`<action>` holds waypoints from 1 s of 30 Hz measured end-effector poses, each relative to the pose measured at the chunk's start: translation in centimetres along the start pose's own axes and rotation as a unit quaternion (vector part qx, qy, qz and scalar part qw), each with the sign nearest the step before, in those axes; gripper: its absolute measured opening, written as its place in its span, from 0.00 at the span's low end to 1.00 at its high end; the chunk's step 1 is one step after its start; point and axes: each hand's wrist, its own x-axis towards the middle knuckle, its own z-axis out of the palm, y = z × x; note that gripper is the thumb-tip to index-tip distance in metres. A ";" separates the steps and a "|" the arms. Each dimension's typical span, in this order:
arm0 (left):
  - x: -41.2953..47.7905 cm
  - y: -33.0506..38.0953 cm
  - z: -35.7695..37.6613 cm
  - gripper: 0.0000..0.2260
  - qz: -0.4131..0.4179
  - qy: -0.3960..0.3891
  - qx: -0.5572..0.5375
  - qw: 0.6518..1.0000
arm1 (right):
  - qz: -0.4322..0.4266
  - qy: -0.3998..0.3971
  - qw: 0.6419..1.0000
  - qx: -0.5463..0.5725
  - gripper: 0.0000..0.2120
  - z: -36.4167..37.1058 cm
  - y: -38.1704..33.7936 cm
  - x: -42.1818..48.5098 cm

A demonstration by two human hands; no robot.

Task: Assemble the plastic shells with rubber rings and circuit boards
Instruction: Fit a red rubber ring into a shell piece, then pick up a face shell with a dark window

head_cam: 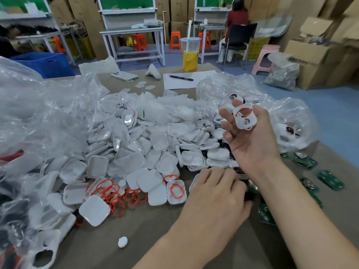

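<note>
**Your right hand is holding up a ringed shell while your left is resting low by the boards**

Your right hand (250,140) is hanging raised above the table (155,239), palm turned towards you. Its thumb and first fingers are pinching a white plastic shell (244,117), and the other fingers are fanning out loosely to the left. A red rubber ring (237,112) is sitting inside that shell, around its larger round opening.

Your left hand (215,193) is lying palm down on the table, just under your right forearm, with its fingers bending over some dark pieces. Its fingertips are hidden, so whether it is gripping anything is impossible to tell.

Green circuit boards (330,180) are lying scattered to the right of both hands. A big pile of white shells (155,144) is spreading across the middle of the table, with loose red rings (114,195) tangling at its near edge. Clear plastic bags (38,117) are billowing along the left side. At the far end, a cup of yellow drink (190,54) is standing near a phone (124,76) and a black marker (181,78).
</note>
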 end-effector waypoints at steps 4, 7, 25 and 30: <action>-1.6 -2.9 -2.4 0.10 -0.094 0.042 -0.147 0.984 | 0.000 0.009 1.000 -0.015 0.18 0.1 0.4 0.0; -3.4 -4.8 -3.9 0.09 -0.211 0.031 -0.249 0.945 | 0.007 0.005 1.000 -0.024 0.18 0.3 0.7 0.0; -2.7 -8.0 -4.9 0.15 -0.271 0.229 -0.377 0.856 | 0.058 -0.216 0.953 -0.205 0.11 1.8 5.2 -1.9; -2.9 -8.2 -4.8 0.13 -0.248 0.239 -0.339 0.875 | 0.062 -0.258 0.939 -0.219 0.11 1.8 5.4 -2.3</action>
